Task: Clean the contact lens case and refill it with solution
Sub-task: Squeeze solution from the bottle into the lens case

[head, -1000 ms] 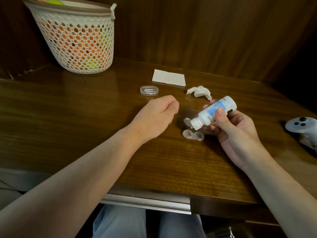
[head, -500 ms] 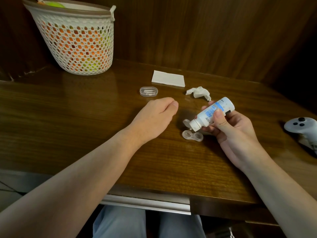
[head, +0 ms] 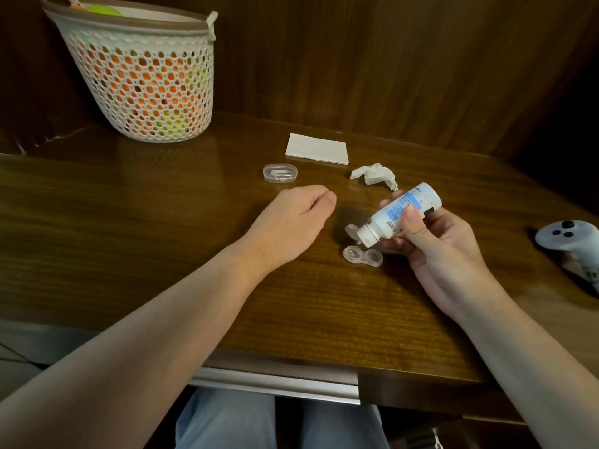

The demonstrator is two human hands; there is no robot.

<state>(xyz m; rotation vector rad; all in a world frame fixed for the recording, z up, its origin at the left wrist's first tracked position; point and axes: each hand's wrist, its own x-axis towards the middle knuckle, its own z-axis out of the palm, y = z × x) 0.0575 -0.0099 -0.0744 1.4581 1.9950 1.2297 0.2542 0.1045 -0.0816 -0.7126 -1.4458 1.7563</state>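
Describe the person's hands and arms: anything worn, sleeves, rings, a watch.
Both forearms are bare to the frame's edge, no sleeve showing. The left hand and the right hand wear no gloves, and no ring, watch or bracelet shows. Fingernails are short and unpainted.

Bare arms, light blue trousers

Both forearms (head: 181, 319) are uncovered to the frame's edge, with no sleeves, watch or rings showing; the lap wears light blue denim-like trousers (head: 227, 419), seen below the tabletop's near edge.

Right hand (head: 434, 244) gripping tilted solution bottle (head: 402, 215), nozzle apparently just above open lens case (head: 363, 256).
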